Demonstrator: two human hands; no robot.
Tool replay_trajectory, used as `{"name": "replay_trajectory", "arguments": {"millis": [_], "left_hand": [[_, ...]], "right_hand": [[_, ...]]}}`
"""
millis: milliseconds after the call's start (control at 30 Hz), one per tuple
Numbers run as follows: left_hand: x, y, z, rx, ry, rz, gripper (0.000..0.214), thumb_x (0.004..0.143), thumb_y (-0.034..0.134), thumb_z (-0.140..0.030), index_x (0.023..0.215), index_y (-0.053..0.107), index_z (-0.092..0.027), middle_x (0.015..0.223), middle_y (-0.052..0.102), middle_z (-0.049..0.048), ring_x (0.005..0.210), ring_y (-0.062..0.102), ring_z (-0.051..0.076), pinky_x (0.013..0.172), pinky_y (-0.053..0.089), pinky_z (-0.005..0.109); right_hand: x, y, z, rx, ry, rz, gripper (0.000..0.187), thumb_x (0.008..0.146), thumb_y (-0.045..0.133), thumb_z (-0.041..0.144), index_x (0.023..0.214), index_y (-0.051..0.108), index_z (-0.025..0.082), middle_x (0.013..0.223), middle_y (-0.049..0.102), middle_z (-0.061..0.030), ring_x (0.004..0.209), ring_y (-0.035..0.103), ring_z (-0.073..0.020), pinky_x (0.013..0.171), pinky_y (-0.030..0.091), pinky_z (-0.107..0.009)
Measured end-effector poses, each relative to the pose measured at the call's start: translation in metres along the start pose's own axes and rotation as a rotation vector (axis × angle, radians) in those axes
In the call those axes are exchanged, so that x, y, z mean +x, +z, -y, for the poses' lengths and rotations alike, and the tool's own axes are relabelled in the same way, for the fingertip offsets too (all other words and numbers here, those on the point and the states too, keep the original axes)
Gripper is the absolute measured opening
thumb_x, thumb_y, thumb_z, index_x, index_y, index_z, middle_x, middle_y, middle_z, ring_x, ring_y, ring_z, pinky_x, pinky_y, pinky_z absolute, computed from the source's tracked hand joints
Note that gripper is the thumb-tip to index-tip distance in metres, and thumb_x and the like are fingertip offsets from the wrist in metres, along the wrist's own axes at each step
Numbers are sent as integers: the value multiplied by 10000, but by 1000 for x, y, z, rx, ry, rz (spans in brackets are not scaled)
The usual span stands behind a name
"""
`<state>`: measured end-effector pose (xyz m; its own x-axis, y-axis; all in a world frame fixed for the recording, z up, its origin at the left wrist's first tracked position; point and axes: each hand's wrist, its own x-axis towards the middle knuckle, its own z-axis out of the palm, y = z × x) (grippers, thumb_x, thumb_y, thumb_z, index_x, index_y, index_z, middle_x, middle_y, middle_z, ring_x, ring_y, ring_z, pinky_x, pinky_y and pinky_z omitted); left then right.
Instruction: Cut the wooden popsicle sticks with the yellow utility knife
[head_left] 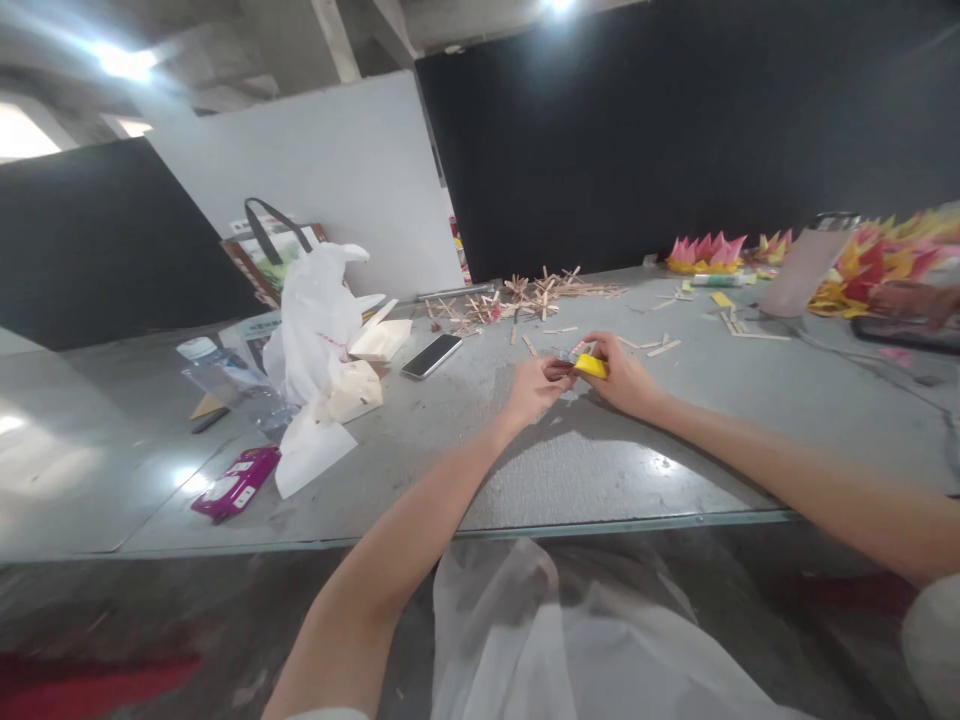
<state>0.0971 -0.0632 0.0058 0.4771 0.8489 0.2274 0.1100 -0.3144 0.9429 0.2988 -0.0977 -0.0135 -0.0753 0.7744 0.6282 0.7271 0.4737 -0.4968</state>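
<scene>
Near the middle of the grey table, my left hand [534,390] and my right hand [621,378] meet, fingertips almost touching. A small yellow piece [592,366], which looks like folded paper, is pinched in my right hand. The fingers of my left hand are closed around something small and dark, too blurred to name, right beside the yellow piece. Just beyond my hands lie a few loose flat wooden sticks [663,348]. A heap of similar sticks [536,295] spreads further back.
Left of my hands are a phone [432,356], a white plastic bag [319,310], a clear bottle [236,385] and a purple device [237,484]. At right stand a pale tumbler [808,268], pink-and-yellow paper flowers [705,253] and another person's hand [911,300] by a dark phone.
</scene>
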Motion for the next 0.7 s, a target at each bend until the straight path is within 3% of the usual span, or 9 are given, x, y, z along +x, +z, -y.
{"name": "replay_trajectory", "arguments": {"millis": [267, 433, 567, 700], "left_hand": [[0, 0, 4, -86, -19, 12, 288, 878, 822, -290, 1106, 756, -126, 983, 820, 129, 744, 785, 192, 751, 640, 323], [1, 2, 5, -125, -66, 31, 210, 888, 808, -233, 1046, 742, -112, 915, 812, 111, 674, 772, 173, 700, 627, 297], [0, 4, 2, -146, -86, 40, 184, 884, 800, -171, 1040, 729, -102, 941, 820, 119, 662, 773, 168, 675, 628, 286], [-1, 3, -3, -136, -123, 26, 229, 866, 841, -199, 1040, 732, -96, 920, 825, 124, 670, 780, 179, 697, 642, 300]], "right_hand": [[1, -2, -3, -36, -67, -56, 356, 966, 624, 410, 1284, 592, 254, 1008, 712, -81, 909, 678, -281, 823, 536, -404], [2, -4, -1, -63, -104, -53, 267, 956, 617, 327, 1210, 642, 250, 1035, 697, -98, 899, 666, -282, 826, 546, -415], [1, -6, 0, -83, -144, 7, 229, 968, 590, 274, 1184, 663, 269, 1205, 687, -115, 1066, 682, -298, 902, 556, -429], [-1, -7, 0, -125, -160, 23, 253, 969, 586, 237, 1205, 671, 269, 1223, 678, -113, 1097, 689, -295, 905, 561, -418]]}}
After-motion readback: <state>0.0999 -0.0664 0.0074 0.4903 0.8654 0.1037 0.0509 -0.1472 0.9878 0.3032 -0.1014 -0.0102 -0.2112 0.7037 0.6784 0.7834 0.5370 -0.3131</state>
